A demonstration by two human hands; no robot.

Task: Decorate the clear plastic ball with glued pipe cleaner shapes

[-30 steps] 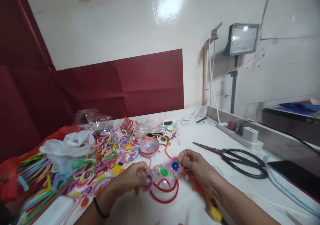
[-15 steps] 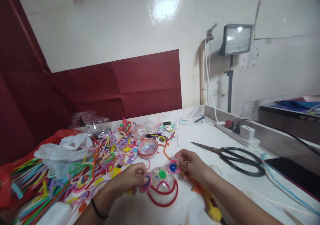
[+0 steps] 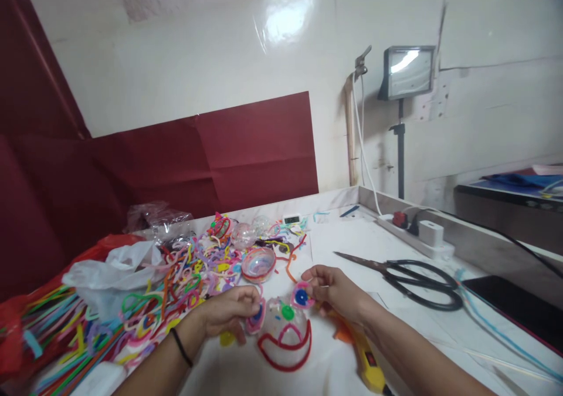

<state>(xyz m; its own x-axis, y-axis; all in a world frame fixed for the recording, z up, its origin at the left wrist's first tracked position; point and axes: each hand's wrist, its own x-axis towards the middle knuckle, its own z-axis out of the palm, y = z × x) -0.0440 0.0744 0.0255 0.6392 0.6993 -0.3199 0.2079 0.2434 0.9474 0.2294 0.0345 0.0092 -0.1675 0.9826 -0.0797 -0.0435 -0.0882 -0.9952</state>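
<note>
In front of me a clear plastic ball [image 3: 276,321] bears a green round piece [image 3: 288,312] and a red pipe-cleaner mouth outline [image 3: 285,369] with a pink arc inside. My left hand [image 3: 233,309] pinches a pink-rimmed disc with a blue centre [image 3: 255,320], tilted against the ball's left side. On the upper right of the ball, my right hand [image 3: 331,290] grips a matching pink-and-blue disc [image 3: 301,297], which faces me. Whether either disc is fixed to the ball I cannot tell.
A tangle of colourful pipe cleaners [image 3: 189,273] and a white plastic bag [image 3: 118,267] fill the left. Behind the ball stands a clear half-shell [image 3: 258,264]. To the right lie big black scissors [image 3: 404,276], a yellow glue gun [image 3: 368,361], a phone [image 3: 512,305] and a power strip [image 3: 433,244].
The view has shifted slightly. The left fingers have opened out a little below the left disc, and the right disc shows more of its face. Both hands stay at the ball.
</note>
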